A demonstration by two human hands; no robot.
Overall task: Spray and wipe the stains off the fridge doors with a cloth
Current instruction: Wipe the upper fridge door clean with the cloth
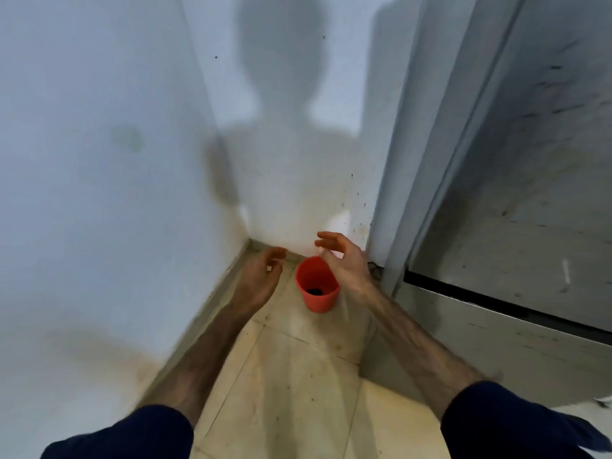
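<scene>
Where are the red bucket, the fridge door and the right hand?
red bucket point(318, 301): head view, outer front wall.
fridge door point(530, 207): head view, stained upper panel.
right hand point(347, 265): head view, back of hand.

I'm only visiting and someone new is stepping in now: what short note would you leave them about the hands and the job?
Left hand: empty, fingers loosely curled, near the wall corner.
Right hand: empty, fingers spread above the red bucket on the floor; something dark lies inside.
Fridge doors: at right, with dark streaks and specks.
No cloth or spray bottle in view.
Done: nothing visible. Left: find both, spray, wipe.
</scene>
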